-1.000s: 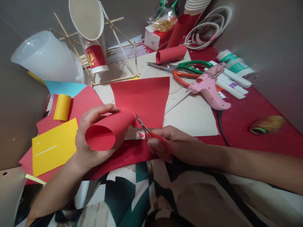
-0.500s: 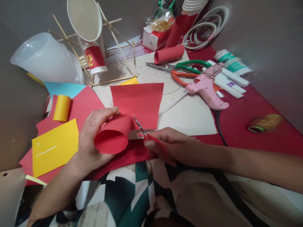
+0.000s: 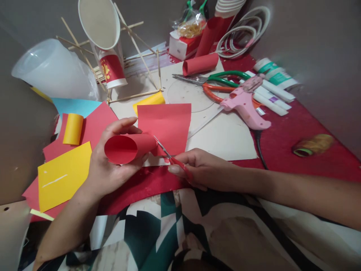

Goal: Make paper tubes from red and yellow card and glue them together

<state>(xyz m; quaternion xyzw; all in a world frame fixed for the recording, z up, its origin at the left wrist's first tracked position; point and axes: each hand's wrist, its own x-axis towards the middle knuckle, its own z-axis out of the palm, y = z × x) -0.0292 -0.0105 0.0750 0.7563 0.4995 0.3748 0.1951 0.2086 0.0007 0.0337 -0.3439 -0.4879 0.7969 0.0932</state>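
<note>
Left hand: the left hand (image 3: 111, 169) is gripping the rolled end (image 3: 124, 148) of the red paper (image 3: 167, 124), with its fingers over the top and its thumb underneath. The roll's open mouth is facing the camera.
Right hand: the right hand (image 3: 199, 171), lying at 3 o'clock from the left hand, is closing around the red handles of the small scissors (image 3: 169, 156).
Scissors: the blades are pointing toward 10 o'clock, and the tips are meeting the paper just where the roll joins the flat part.
Red paper: the flat part is spreading toward 1 o'clock from the roll and lying over the white board (image 3: 225, 137) on the tabletop (image 3: 284, 131).
Left side: a yellow card (image 3: 64, 175) is lying at 9 o'clock from the left hand, with a yellow roll (image 3: 72, 129) above it at 10 o'clock.
Far side: a pink glue gun (image 3: 245, 109) is resting at 2 o'clock from the right hand. Green-handled scissors (image 3: 222, 75) and a loose red roll (image 3: 200, 64) are lying beyond it, toward 12 o'clock.
Right edge: a spool of twine (image 3: 311, 145) is sitting well apart at 3 o'clock.
</note>
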